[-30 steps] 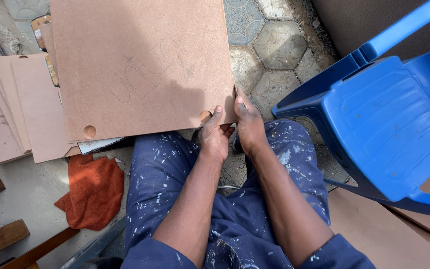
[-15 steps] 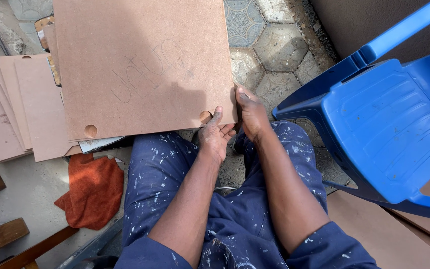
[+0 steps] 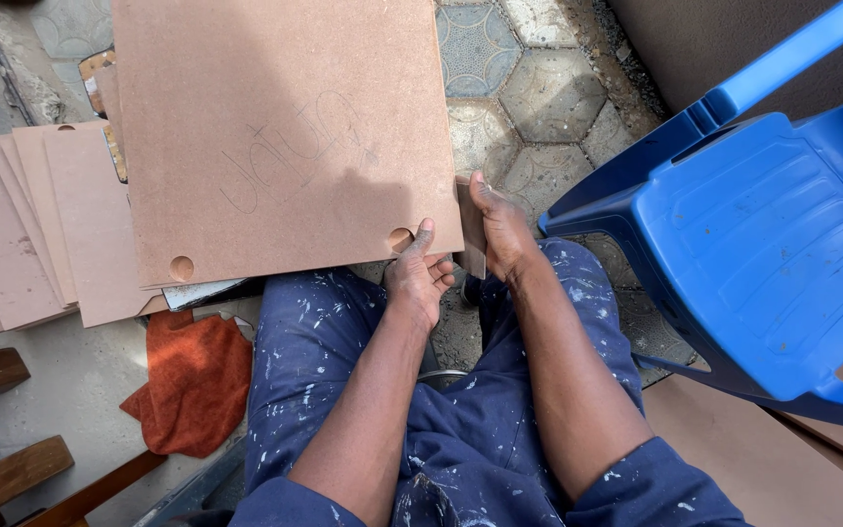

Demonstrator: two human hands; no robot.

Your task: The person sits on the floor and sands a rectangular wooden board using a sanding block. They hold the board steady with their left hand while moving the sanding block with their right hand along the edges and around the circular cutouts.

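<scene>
Single head-worn view, looking steeply down over the seated wearer's lap.

The camera sits above the paint-flecked blue trousers and faces down and forward, close enough that both forearms fill the lower frame. The large brown board lies straight ahead of the trousers, upper centre. A blue plastic chair stands to their right, an orange cloth to their left. No second view shares this scene.

— What are we holding?
— We are gripping the big brown board: left hand pinching its near edge, right hand pressing its right edge.
— And beside us?
— A blue plastic chair and an orange rag.
</scene>
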